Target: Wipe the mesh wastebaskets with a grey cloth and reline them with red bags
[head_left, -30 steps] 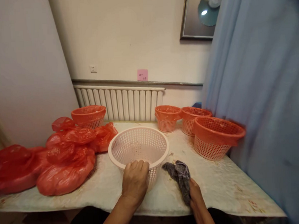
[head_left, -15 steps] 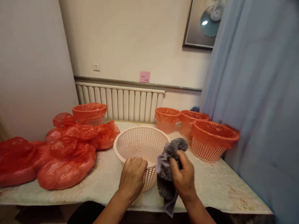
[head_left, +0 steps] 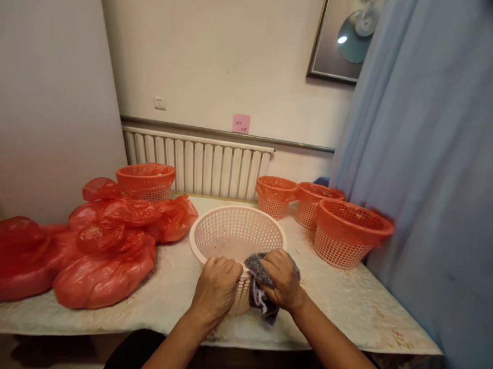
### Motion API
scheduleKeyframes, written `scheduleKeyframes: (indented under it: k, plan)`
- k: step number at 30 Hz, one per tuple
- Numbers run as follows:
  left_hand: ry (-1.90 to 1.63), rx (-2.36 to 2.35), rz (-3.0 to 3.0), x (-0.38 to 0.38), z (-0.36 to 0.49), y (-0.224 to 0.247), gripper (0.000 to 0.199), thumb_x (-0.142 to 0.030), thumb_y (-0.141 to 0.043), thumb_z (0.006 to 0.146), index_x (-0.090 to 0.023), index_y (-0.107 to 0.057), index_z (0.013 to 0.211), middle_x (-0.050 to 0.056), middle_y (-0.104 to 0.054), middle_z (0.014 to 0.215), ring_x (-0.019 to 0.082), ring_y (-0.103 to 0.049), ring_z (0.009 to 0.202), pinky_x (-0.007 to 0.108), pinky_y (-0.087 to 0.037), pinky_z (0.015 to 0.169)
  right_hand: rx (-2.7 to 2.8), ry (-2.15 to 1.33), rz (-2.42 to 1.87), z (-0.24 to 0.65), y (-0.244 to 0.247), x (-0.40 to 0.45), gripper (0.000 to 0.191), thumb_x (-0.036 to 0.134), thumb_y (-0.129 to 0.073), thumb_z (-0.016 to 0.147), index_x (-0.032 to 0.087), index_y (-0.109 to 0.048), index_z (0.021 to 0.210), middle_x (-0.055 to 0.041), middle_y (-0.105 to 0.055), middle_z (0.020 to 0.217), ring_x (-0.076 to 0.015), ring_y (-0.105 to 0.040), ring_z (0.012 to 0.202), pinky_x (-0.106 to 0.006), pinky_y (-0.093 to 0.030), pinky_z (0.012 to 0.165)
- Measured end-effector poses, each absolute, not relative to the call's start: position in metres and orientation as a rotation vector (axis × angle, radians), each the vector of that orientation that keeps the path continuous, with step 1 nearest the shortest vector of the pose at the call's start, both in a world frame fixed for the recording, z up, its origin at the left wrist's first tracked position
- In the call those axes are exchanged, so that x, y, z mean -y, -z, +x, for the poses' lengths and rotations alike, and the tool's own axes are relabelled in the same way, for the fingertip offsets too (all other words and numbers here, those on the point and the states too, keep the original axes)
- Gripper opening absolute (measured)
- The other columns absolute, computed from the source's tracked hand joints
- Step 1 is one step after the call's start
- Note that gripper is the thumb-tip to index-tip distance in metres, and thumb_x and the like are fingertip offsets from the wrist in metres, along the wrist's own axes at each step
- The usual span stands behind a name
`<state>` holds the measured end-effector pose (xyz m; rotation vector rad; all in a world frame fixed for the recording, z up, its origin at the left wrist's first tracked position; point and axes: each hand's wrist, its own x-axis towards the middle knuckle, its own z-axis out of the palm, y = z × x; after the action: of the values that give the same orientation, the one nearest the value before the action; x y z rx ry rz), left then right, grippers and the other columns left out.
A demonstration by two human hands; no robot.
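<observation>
Cloth [head_left: 256, 269] gripped by right hand [head_left: 282, 281] now apparently touches the basket [head_left: 239, 240] left hand [head_left: 217, 289] grips.

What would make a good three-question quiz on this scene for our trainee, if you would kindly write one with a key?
1. Short answer: What does the right hand hold?
2. True or false: The left hand is apart from the round, pale plastic mesh basket.
3. Multiple choice: How many round mesh baskets with red plastic over their rims stand in the picture's right half? A) one B) three C) five

Key:
1. A grey fuzzy cloth with lilac edging.
2. False; it grips the basket's near side at the rim.
3. B
</observation>
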<state>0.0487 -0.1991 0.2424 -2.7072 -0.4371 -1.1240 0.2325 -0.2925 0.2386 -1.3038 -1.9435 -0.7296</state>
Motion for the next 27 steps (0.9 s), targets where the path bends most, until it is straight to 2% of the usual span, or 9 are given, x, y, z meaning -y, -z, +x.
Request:
scheduleKeyframes:
  k: [3, 8, 12, 16, 21, 27]
  plan:
    - [1.097, 0.409, -2.704, 0.188, 0.049, -0.245, 0.024, -0.013, -0.044, 0.093, -0.019, -0.054, 0.072, 0.001, -0.056, 0.068, 0.019, -0.045, 0.067, 0.033, -0.029, 0.064, 1.914, 0.600, -1.289, 0.257, -0.240, 0.289, 0.041, 0.047, -0.034, 0.093, 0.016, -0.061, 0.098, -0.0076, -0.055, 0.081, -0.0216, -0.049, 0.080, -0.038, -0.038, 0.076]
    - [1.040, 0.341, -2.803, 0.158, 0.032, -0.247, 0.026, -0.008, -0.041, 0.092, -0.018, -0.052, 0.070, 0.000, -0.054, 0.069, 0.017, -0.045, 0.068, 0.032, -0.031, 0.067, 1.820, 0.439, -1.280, 0.272, -0.239, 0.285, 0.033, 0.040, -0.034, 0.094, 0.020, -0.059, 0.092, -0.0052, -0.055, 0.083, -0.0207, -0.051, 0.083, -0.039, -0.039, 0.081]
    - [0.992, 0.308, -2.875, 0.148, 0.018, -0.252, 0.024, -0.006, -0.040, 0.089, -0.018, -0.052, 0.072, 0.001, -0.054, 0.072, 0.018, -0.046, 0.073, 0.032, -0.033, 0.071, 1.663, 0.535, -1.307, 0.251, -0.232, 0.284, 0.027, 0.036, -0.037, 0.092, 0.020, -0.059, 0.091, -0.0040, -0.054, 0.081, -0.0209, -0.050, 0.084, -0.039, -0.039, 0.081]
    - [0.948, 0.401, -2.823, 0.172, 0.025, -0.252, 0.015, -0.012, -0.046, 0.087, -0.018, -0.054, 0.077, 0.004, -0.056, 0.079, 0.021, -0.047, 0.080, 0.036, -0.035, 0.076, 1.541, 0.690, -1.429, 0.208, -0.231, 0.283, 0.028, 0.036, -0.038, 0.092, 0.019, -0.055, 0.078, -0.0042, -0.053, 0.075, -0.0213, -0.047, 0.078, -0.038, -0.037, 0.076]
    - [1.080, 0.454, -2.768, 0.197, 0.045, -0.243, 0.015, -0.014, -0.047, 0.088, -0.017, -0.055, 0.075, 0.006, -0.057, 0.075, 0.022, -0.048, 0.076, 0.039, -0.035, 0.076, 1.562, 0.801, -1.617, 0.165, -0.238, 0.282, 0.029, 0.038, -0.041, 0.092, 0.019, -0.053, 0.074, -0.0060, -0.052, 0.072, -0.0222, -0.044, 0.075, -0.039, -0.035, 0.073]
    - [1.022, 0.345, -2.827, 0.162, 0.031, -0.247, 0.019, -0.008, -0.044, 0.088, -0.018, -0.051, 0.073, 0.002, -0.055, 0.073, 0.019, -0.047, 0.074, 0.035, -0.035, 0.076, 1.783, 0.757, -1.397, 0.221, -0.236, 0.282, 0.036, 0.045, -0.037, 0.092, 0.017, -0.057, 0.084, -0.0063, -0.055, 0.075, -0.0215, -0.047, 0.075, -0.037, -0.038, 0.072]
